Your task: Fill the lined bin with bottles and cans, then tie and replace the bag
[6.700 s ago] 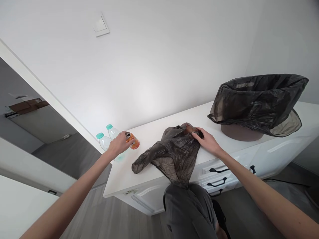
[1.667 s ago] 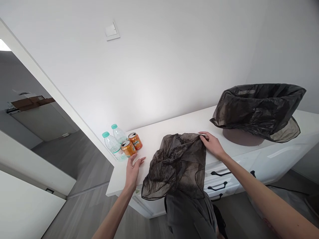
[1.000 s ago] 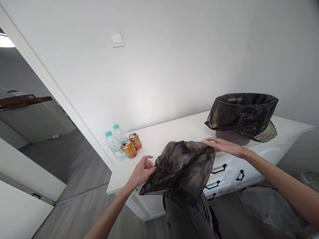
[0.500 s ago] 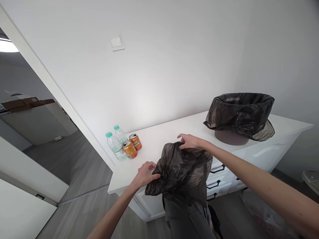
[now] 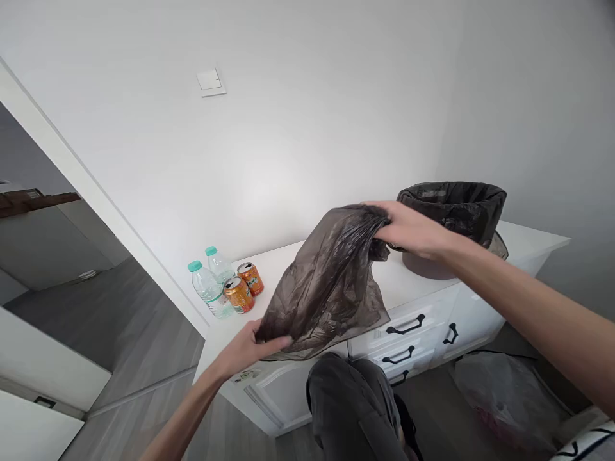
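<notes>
A thin black garbage bag (image 5: 327, 288) is stretched out between my two hands, above the front edge of the white cabinet. My left hand (image 5: 254, 346) grips its lower left corner, thumb on top and the other fingers hidden behind the film. Higher up, my right hand (image 5: 408, 227) is closed around a bunched part of the bag. Beyond my right hand stands a round bin (image 5: 427, 266), lined with another black bag (image 5: 456, 205) folded over its rim. My right hand and forearm cover part of that bin.
Two clear plastic bottles (image 5: 209, 288) with teal caps and two orange soda cans (image 5: 240, 294) stand at the left end of the white cabinet top (image 5: 278, 259). Black-handled drawers (image 5: 406, 324) face me. A translucent plastic bag (image 5: 504, 390) lies on the floor at right.
My right hand has risen and moved right, pulling the bag upward and spreading it. My left hand has shifted slightly left, still holding its corner. The view has shifted a little.
</notes>
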### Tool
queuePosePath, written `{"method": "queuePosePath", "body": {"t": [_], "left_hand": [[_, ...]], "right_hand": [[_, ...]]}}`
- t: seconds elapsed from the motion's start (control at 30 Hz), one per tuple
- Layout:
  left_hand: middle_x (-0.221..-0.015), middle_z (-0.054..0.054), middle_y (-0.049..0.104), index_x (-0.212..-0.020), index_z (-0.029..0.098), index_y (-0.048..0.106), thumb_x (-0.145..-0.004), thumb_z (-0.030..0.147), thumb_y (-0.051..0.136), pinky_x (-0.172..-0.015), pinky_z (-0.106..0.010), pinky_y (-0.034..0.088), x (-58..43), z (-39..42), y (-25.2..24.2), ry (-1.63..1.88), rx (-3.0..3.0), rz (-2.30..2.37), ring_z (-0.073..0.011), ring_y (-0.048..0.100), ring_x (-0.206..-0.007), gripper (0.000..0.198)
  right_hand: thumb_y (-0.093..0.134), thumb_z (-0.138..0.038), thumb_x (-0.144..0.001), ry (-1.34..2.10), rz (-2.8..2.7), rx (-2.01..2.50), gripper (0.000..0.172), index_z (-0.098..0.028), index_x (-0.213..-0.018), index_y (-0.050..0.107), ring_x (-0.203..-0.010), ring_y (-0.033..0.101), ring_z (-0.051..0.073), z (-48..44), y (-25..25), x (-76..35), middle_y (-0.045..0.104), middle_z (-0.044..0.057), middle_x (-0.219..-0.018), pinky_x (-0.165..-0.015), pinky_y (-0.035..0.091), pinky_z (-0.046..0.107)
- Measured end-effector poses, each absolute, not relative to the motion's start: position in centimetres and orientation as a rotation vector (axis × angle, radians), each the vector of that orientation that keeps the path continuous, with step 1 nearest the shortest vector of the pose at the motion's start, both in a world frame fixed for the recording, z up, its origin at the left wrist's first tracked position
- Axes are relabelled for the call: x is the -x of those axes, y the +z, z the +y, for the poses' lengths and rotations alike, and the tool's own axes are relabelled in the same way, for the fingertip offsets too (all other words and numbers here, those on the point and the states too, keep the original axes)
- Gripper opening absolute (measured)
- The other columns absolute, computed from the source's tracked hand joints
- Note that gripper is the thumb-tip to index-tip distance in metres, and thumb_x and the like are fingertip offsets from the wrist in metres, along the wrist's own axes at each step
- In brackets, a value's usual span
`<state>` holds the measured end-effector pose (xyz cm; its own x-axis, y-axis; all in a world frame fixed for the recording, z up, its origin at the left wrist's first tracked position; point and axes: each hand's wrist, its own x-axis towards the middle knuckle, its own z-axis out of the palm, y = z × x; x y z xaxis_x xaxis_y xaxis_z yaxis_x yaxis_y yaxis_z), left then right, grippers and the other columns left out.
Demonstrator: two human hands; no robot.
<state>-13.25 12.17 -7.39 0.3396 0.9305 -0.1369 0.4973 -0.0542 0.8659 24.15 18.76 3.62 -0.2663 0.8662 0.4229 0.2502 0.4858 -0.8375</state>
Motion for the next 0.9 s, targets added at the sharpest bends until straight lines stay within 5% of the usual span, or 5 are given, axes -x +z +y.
{"method": "queuePosePath", "body": {"t": [0.27, 0.4, 0.53, 0.7, 0.9], "left_hand": [[-0.117, -0.012, 0.078, -0.126, 0.019, 0.07, -0.081, 0.062, 0.078, -0.1, -0.043, 0.057, 15.1, 14.4, -2.4, 1.181, -1.51, 1.43, -0.031, 0.073, -0.108, 0.062], [-0.099, -0.007, 0.078, -0.112, 0.023, 0.07, -0.088, 0.066, 0.064, -0.079, -0.037, 0.057, 13.8, 15.7, 1.0, 1.115, -1.903, 1.748, -0.0282, 0.072, -0.092, 0.05], [-0.086, -0.004, 0.074, -0.115, 0.022, 0.064, -0.099, 0.052, 0.049, -0.067, -0.035, 0.05, 11.8, 17.6, 3.6, 0.903, -2.248, 2.136, -0.0246, 0.067, -0.072, 0.037], [-0.133, -0.019, 0.066, -0.144, 0.016, 0.049, -0.102, 0.046, 0.049, -0.1, -0.054, 0.051, 6.5, 17.6, 4.2, 0.837, -2.768, 2.119, -0.0375, 0.063, -0.123, 0.052], [-0.154, -0.009, 0.058, -0.147, 0.028, 0.053, -0.108, 0.052, 0.039, -0.124, -0.05, 0.038, -0.1, 15.8, -2.0, 0.422, -3.049, 1.298, -0.0288, 0.046, -0.149, 0.048]], "right_hand": [[0.089, -0.036, -0.076, 0.941, -1.396, 0.947, 0.032, -0.021, -0.102, 0.078, -0.094, 0.075, 0.025, 21.0, 0.4, -28.9, 0.08, 0.004, -0.095, -0.089, 0.061, 0.034], [0.085, -0.035, -0.079, 1.03, -1.176, 1.022, 0.027, -0.018, -0.098, 0.077, -0.093, 0.076, 0.026, 23.4, -6.0, -29.1, 0.08, 0.006, -0.088, -0.087, 0.062, 0.036], [0.078, -0.026, -0.082, 1.223, -0.946, 1.105, 0.014, -0.018, -0.093, 0.074, -0.088, 0.077, 0.025, 24.6, -11.7, -28.0, 0.08, 0.008, -0.085, -0.08, 0.063, 0.032], [0.066, -0.016, -0.087, 1.34, -0.686, 1.174, 0.004, -0.017, -0.089, 0.069, -0.079, 0.075, 0.023, 26.0, -15.3, -27.2, 0.077, 0.009, -0.077, -0.068, 0.062, 0.029], [0.062, -0.013, -0.087, 1.314, -0.627, 1.279, 0.005, -0.017, -0.088, 0.064, -0.079, 0.073, 0.021, 28.2, -17.4, -27.5, 0.075, 0.01, -0.082, -0.066, 0.059, 0.026]]}}
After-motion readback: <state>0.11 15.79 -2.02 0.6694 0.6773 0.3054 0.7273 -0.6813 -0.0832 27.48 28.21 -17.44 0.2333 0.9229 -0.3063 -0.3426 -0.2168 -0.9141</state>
